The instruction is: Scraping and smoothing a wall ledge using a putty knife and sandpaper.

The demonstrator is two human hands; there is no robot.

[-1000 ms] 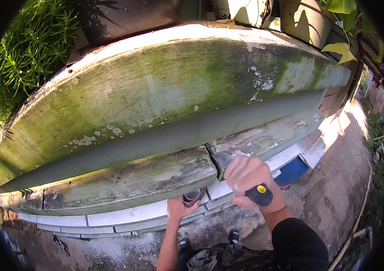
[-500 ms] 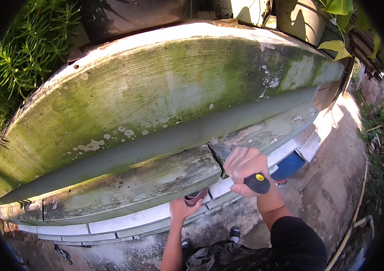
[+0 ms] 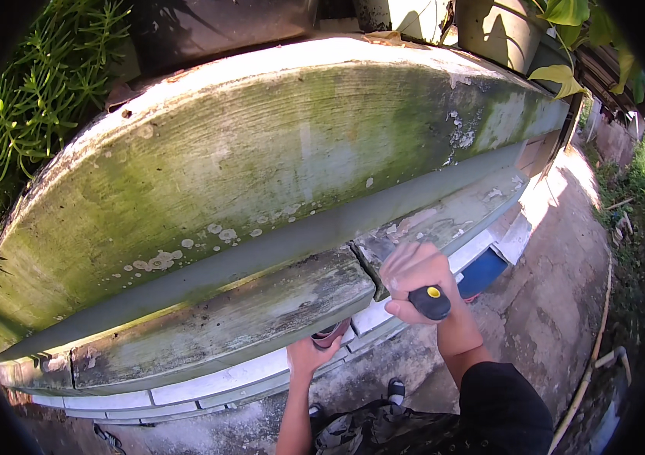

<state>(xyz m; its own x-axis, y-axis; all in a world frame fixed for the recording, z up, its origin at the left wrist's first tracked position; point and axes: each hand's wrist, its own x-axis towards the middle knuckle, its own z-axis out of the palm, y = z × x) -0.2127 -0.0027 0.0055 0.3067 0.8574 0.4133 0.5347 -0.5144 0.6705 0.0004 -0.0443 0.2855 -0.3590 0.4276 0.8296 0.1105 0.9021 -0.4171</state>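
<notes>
As the right hand [image 3: 417,273] fists the handle [image 3: 430,305] | likely stiff, light — grip mid-length | left hand [image 3: 307,356] curled around cup [image 3: 328,337], lower centre

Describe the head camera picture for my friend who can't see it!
A person's right hand grips a tool with a black, yellow-ended handle beside a gap in a weathered ledge, while the left hand holds a round brownish container at the ledge's front edge. Beyond stands a green-stained wall with pots on top.

Black and yellow handle [image 3: 428,305], green-streaked wall [image 3: 262,144]
</notes>
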